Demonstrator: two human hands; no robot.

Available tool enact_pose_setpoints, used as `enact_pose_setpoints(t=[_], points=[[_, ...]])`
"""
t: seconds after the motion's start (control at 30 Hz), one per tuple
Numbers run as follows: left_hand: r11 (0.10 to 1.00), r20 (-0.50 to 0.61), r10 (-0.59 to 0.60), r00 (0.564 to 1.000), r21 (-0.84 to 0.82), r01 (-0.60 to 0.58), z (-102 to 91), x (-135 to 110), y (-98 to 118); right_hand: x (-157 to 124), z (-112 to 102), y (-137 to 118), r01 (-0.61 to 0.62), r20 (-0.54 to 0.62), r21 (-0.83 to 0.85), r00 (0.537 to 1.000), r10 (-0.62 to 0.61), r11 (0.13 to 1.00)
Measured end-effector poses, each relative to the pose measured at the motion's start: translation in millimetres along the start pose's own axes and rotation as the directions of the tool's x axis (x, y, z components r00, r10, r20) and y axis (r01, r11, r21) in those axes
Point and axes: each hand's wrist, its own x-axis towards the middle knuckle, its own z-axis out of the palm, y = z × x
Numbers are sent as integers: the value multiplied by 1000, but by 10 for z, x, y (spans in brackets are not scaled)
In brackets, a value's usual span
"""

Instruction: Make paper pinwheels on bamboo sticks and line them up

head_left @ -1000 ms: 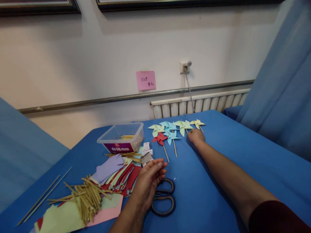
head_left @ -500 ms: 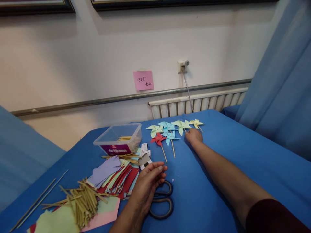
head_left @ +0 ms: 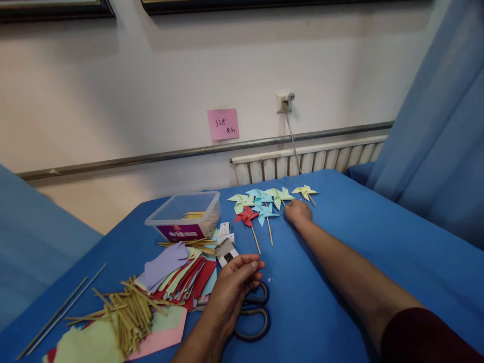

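The right hand (head_left: 298, 212) has slid a little to the left along the blue table (head_left: 351, 227) since half a second ago, and the green pinwheel (head_left: 278, 194) has gone with it. That pinwheel now crowds against the light-blue pinwheel (head_left: 257, 194), and the gap to the yellow pinwheel (head_left: 305, 190) has widened. The hand's fingers are bunched at the green pinwheel's stick; I cannot tell whether they pinch it. The left hand (head_left: 232, 287) has barely shifted. It lies over the handles of the scissors (head_left: 254, 317), fingers half curled and gripping nothing I can see.

The green pinwheel is pale folded paper with four pointed vanes, lying flat at the far edge of the table.

The clear plastic box (head_left: 212, 214) with a purple label holds a few bamboo sticks (head_left: 193, 215).
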Motion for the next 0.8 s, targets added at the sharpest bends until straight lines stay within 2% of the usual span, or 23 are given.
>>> enact_pose_setpoints(t=[0.37,0.63,0.8], points=[[1000,3,-4,1000,29,4,0,18,-22,-54,26,3,30,10,9,999,-30,1000],[998,11,-4,1000,63,3,-9,40,-61,7,44,-3,37,-55,47,998,-34,998],[996,15,-3,1000,84,2,21,35,-60,17,44,1,48,-57,66,997,-44,997]])
